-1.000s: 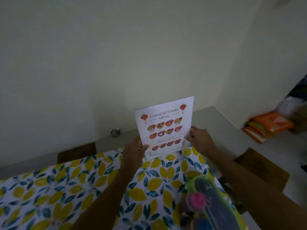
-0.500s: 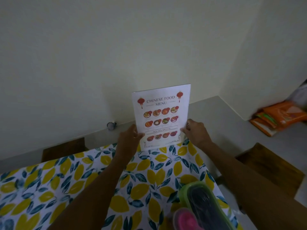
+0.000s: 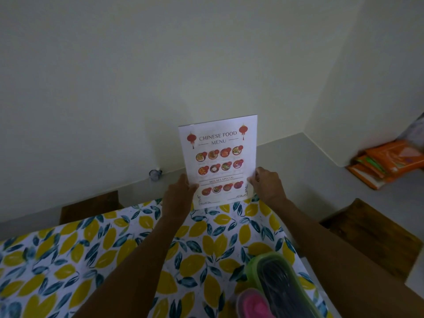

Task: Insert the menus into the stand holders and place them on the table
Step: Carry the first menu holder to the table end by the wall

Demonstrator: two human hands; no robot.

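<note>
A white sheet headed "Chinese Food Menu" (image 3: 219,157) stands upright at the far edge of the table (image 3: 114,249), which wears a lemon-print cloth. The sheet seems to sit in a clear stand holder, whose outline I can barely make out. My left hand (image 3: 179,196) grips the menu's lower left edge. My right hand (image 3: 267,183) pinches its lower right edge. The bottom of the menu rests at the cloth's far border.
A green-rimmed container (image 3: 282,288) and a pink lid (image 3: 254,304) sit near the table's front right. Wooden stools stand at the left (image 3: 89,207) and right (image 3: 371,235). Orange packets (image 3: 387,164) lie on the floor by the right wall. A small round fitting (image 3: 154,174) sits at the wall's foot.
Both hands keep their hold on the menu's lower edges. It stands straighter and its base has settled at the table's far edge; the view has shifted slightly.
</note>
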